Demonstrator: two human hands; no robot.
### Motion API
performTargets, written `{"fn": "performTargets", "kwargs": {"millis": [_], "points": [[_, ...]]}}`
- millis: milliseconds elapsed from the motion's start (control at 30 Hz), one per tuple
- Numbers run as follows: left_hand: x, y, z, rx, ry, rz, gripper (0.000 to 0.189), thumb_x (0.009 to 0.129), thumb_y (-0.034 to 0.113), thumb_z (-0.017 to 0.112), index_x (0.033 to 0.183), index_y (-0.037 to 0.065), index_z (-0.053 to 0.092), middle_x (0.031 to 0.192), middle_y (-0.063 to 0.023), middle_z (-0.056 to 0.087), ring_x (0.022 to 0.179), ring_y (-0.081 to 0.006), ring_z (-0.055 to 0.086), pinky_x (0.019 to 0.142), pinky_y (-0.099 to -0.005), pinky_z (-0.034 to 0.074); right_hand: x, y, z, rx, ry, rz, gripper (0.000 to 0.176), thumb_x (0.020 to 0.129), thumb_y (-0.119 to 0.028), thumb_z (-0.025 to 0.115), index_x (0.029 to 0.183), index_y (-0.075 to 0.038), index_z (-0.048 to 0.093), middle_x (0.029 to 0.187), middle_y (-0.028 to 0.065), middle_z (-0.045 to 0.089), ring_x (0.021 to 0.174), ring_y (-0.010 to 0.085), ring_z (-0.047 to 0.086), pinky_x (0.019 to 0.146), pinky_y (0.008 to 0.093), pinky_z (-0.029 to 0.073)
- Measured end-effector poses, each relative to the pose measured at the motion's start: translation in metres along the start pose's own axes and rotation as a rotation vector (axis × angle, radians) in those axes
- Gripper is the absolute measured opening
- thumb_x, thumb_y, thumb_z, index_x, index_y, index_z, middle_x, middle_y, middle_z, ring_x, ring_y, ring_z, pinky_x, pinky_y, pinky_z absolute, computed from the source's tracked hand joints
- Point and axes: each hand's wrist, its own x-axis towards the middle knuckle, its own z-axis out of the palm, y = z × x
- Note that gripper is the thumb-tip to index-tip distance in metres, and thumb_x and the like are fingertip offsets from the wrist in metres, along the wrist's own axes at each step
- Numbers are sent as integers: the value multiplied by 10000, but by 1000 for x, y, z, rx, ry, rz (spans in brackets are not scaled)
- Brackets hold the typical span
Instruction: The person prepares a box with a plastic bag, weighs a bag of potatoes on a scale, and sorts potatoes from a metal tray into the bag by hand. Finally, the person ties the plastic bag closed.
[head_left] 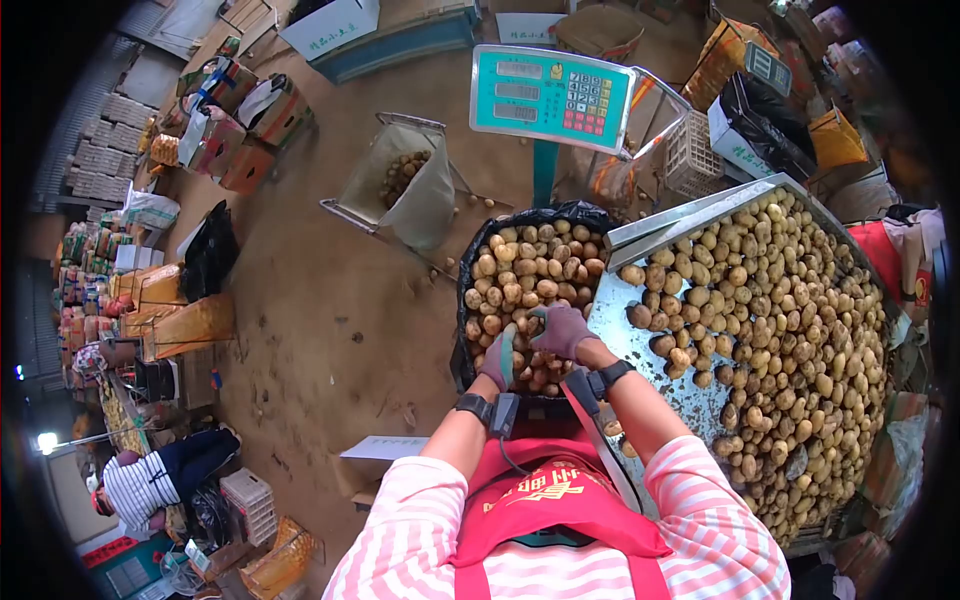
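A black-lined box of potatoes [527, 262] stands in front of me, filled close to its rim. Both my hands reach into its near part in purplish gloves with grey-green fingers. My left hand [498, 360] lies on the potatoes, fingers stretched forward and fairly straight. Just right of it, my right hand [562, 332] rests on potatoes with thumb and forefinger apart. No potato shows clearly in either grip; the undersides of both hands are hidden. To the right, a metal sorting table [625, 318] bears a big heap of loose potatoes [790, 340].
A scale display [553, 98] rises on a post behind the box. Left of it, a sack on a frame [425, 210] holds some potatoes. Cartons [245, 120] and a black bag [208, 250] stand farther left. Another person [160, 480] is bent over at lower left.
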Motion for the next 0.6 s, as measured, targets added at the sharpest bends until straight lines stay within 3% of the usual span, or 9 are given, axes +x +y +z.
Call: {"fn": "performTargets", "kwargs": {"millis": [33,100,167,233,267,300,367,533,600], "points": [[-8,4,1,-2,15,-77,387,904,475,493,1156,189,558,999,-7,535,818,-185,510,686,-373,489,2,3,3,-3,3,0,659,593,-304,759,1200,-129,571,1055,166,606,1020,347,573,878,404,470],[-13,-8,-5,73,188,-48,396,884,460,514,1163,181,542,986,-22,533,814,-173,513,659,-356,484,-1,9,8,231,53,235,626,603,-330,746,1164,-102,589,1030,178,629,971,352,596,856,405,481],[-14,-12,-9,115,273,-39,403,873,452,524,1167,176,534,979,-30,532,812,-167,515,645,-348,481,-5,26,24,246,158,193,601,611,-310,760,1134,-64,593,1024,183,636,898,343,625,824,397,497],[-25,6,1,146,480,-104,409,876,409,539,1150,107,538,872,-32,566,765,-199,541,666,-351,480,-33,22,12,477,453,21,521,648,-233,767,1113,-70,600,963,126,657,817,251,647,773,348,512],[-40,21,12,213,520,45,411,881,365,543,1133,40,550,837,-63,610,773,-224,578,713,-356,481,-50,21,2,648,383,69,491,655,-239,773,1083,-60,614,966,131,658,850,257,647,785,351,505],[-38,15,5,214,517,45,411,881,365,543,1133,40,550,837,-63,610,773,-224,578,713,-356,481,-68,20,-8,815,321,129,462,661,-245,779,1052,-50,627,968,135,659,883,263,646,797,355,499],[-29,-7,-25,423,458,114,419,891,354,534,1147,23,559,969,-113,637,871,-230,600,773,-346,480,-100,37,-12,1088,291,204,418,687,-192,769,1047,-37,623,978,87,652,891,164,619,811,299,485],[-47,-14,-40,506,312,39,415,903,327,524,1181,20,551,1085,-131,622,958,-246,600,853,-345,456,-166,77,1,862,502,235,396,716,-81,745,1078,-12,599,986,18,637,856,96,580,767,256,485],[-42,-34,-47,92,393,-35,382,909,317,522,1178,47,553,1058,-94,616,946,-210,584,829,-325,460,-191,87,7,840,579,243,382,720,-77,742,1072,-20,603,979,19,637,855,98,579,763,256,484]]}}
